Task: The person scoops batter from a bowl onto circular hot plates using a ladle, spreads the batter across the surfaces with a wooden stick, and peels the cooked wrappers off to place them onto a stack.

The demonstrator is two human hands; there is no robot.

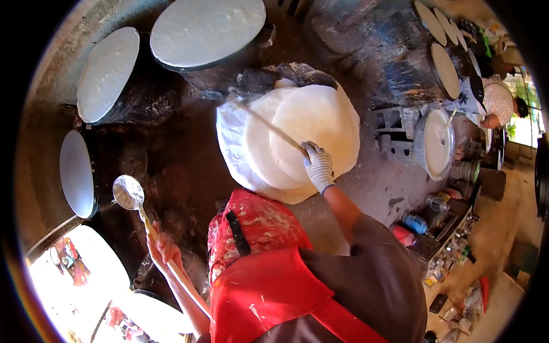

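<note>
Round white-topped griddles [209,31] stand about the dim, sooty work area; before the person's red apron [269,286] lies a stack of pale round sheets [317,123], white cloth [230,146] showing at its edge. Striped-gloved, the right hand [318,166] has its fingers closed around a wooden stick [269,124] slanting over the stack; the bare left hand [163,248] grips a metal-bowled ladle [128,193] by its handle, well apart.
</note>
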